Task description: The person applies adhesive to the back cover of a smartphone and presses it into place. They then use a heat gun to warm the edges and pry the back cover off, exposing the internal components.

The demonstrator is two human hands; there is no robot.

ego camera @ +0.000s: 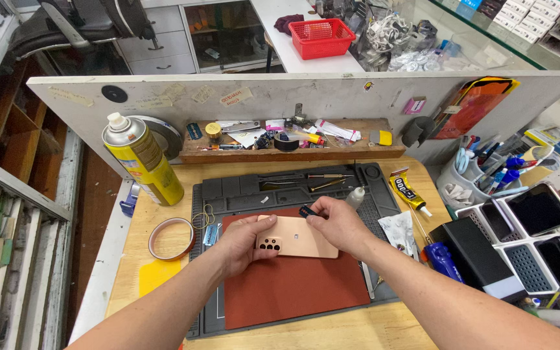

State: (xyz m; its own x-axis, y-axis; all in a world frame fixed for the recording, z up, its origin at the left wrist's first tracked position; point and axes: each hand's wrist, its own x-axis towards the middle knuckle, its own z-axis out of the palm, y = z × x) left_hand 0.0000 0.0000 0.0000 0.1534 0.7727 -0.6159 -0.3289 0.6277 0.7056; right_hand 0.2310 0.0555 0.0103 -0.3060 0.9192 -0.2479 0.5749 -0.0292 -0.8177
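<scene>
Both hands are holding a gold phone (296, 238) back-up over the red mat (293, 285). The left hand (244, 243) is clamping its camera end; the right hand (339, 223) is gripping the far edge and pinching a small dark tool (307, 211). Beneath and nearer than the hands, the mat is lying bare. A tape ring (171, 238) is sitting left of the left hand, a glue tube (408, 192) right of the right hand, and a spray can (142, 159) is standing farther left.
</scene>
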